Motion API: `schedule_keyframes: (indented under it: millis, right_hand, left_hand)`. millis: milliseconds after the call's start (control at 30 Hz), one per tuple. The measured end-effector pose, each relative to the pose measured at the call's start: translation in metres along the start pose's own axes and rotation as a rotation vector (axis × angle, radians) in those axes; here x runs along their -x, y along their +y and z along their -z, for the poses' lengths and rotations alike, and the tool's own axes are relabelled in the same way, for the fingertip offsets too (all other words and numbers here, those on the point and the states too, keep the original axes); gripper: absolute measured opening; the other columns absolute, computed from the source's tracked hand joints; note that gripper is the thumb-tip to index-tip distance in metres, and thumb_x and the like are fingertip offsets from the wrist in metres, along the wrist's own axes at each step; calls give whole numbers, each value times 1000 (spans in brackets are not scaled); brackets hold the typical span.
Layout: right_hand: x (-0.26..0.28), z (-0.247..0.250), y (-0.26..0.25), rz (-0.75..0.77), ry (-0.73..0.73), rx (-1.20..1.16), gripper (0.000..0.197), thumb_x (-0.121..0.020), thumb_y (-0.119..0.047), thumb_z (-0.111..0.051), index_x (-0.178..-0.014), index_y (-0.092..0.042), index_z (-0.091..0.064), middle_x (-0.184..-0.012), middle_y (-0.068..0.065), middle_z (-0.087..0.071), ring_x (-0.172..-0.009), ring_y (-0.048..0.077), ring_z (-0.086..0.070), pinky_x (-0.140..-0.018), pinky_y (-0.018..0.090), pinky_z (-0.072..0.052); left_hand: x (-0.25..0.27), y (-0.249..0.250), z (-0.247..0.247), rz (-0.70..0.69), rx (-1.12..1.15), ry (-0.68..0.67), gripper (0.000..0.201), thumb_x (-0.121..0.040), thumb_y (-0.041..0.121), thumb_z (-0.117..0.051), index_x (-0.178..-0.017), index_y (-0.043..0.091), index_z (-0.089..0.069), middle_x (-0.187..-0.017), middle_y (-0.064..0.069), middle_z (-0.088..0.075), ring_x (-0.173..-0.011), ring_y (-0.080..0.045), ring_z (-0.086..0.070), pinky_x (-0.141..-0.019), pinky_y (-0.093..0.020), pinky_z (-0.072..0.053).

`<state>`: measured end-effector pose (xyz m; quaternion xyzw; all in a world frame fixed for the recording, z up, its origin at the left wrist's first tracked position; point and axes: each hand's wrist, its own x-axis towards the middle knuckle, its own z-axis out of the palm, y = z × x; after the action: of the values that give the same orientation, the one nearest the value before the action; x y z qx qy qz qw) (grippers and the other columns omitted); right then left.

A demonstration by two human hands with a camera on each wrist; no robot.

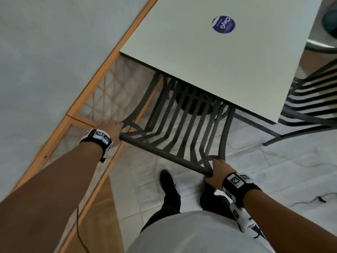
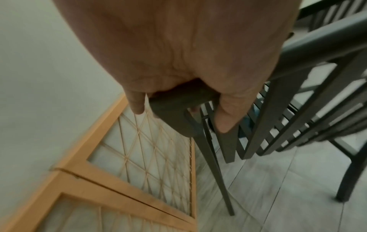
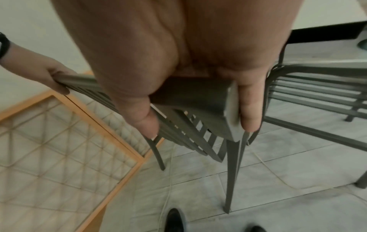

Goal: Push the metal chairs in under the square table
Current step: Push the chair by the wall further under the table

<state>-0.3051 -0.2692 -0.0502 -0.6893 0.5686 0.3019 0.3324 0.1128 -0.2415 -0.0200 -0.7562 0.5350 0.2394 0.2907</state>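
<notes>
A dark metal slatted chair [image 1: 175, 125] stands at the near edge of the square white table [image 1: 209, 57], its seat partly under the tabletop and its backrest towards me. My left hand [image 1: 114, 129] grips the left end of the backrest's top rail [image 2: 309, 45]. My right hand [image 1: 216, 173] grips the right end of that rail. In the left wrist view my left hand [image 2: 179, 100] wraps the rail's end. In the right wrist view my right hand [image 3: 198, 100] curls round the chair's corner, and the left hand [image 3: 49, 73] shows at the far end.
A wooden lattice screen [image 1: 102, 99] against the wall runs close along the chair's left side. A second metal chair [image 1: 310, 99] stands at the table's right side. A thin cable [image 1: 310, 199] lies on the tiled floor. My shoe [image 1: 167, 181] is just behind the chair.
</notes>
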Motion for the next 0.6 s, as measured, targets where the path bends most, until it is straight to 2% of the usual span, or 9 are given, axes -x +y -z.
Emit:
schedule_keyframes:
  millis: [67, 133, 167, 300, 367, 400, 467, 500, 600]
  right_hand:
    - [1, -1, -6, -120, 15, 10, 80, -75, -34, -70, -142, -12, -33, -139, 12, -45, -113, 34, -60, -90, 42, -54]
    - [1, -1, -11, -185, -14, 3, 87, -78, -30, -68, -148, -5, -22, -147, 15, -37, -118, 37, -58, -94, 42, -54]
    - [0, 0, -10, -193, -24, -2, 91, -78, -31, -68, -149, -3, -19, -148, 17, -36, -121, 37, -57, -96, 43, -53]
    - [-2, 3, -3, -225, -37, 7, 93, -73, -35, -67, -147, -1, -23, -145, 18, -43, -124, 35, -55, -99, 46, -52]
    - [1, 8, 0, -245, -41, 19, 90, -70, -39, -70, -142, -1, -32, -134, 15, -54, -115, 31, -61, -94, 42, -55]
    - [4, 12, 1, -252, -63, 13, 86, -68, -40, -73, -136, -2, -38, -122, 12, -61, -105, 28, -65, -88, 39, -58]
    - [8, 17, 2, -254, -119, 9, 68, -66, -42, -76, -119, -8, -51, -94, 4, -65, -87, 23, -68, -76, 33, -60]
    - [8, 17, 3, -249, -139, 24, 56, -66, -43, -76, -108, -11, -57, -86, 2, -64, -83, 21, -69, -73, 32, -59]
    - [9, 15, 0, -225, -161, 33, 38, -68, -45, -72, -91, -16, -60, -78, 0, -61, -81, 20, -68, -71, 30, -57]
  left_hand:
    - [-2, -1, -4, -30, 19, 3, 49, -92, 13, -50, -139, 28, -51, -128, -3, -59, -107, -28, -61, -89, -39, -53]
    - [-1, -2, -9, -50, 5, 11, 34, -93, 11, -49, -121, 25, -63, -103, 0, -60, -87, -23, -62, -74, -34, -52]
    - [-1, -3, -10, -56, -13, 20, 29, -94, 11, -49, -114, 24, -66, -97, 1, -59, -83, -22, -61, -71, -33, -52]
    - [1, -4, -22, -69, -52, 10, 23, -95, 18, -49, -105, 24, -68, -104, -1, -65, -82, -22, -63, -69, -31, -52]
    - [3, -4, -26, -87, -62, 5, 22, -94, 19, -50, -103, 23, -69, -106, -1, -66, -83, -22, -65, -74, -34, -56]
    - [3, -5, -27, -94, -57, 9, 21, -94, 18, -50, -103, 24, -69, -107, -1, -66, -84, -22, -65, -75, -35, -57]
    - [2, -11, -29, -96, -34, 21, 22, -92, 17, -50, -103, 25, -67, -107, 0, -63, -83, -22, -64, -76, -36, -57]
    - [1, -14, -29, -99, -22, 27, 22, -92, 17, -48, -102, 25, -65, -107, 0, -61, -81, -22, -63, -75, -37, -57]
    - [-3, -23, -28, -94, -3, 32, 22, -91, 17, -48, -103, 26, -64, -108, 1, -57, -82, -21, -62, -77, -38, -57]
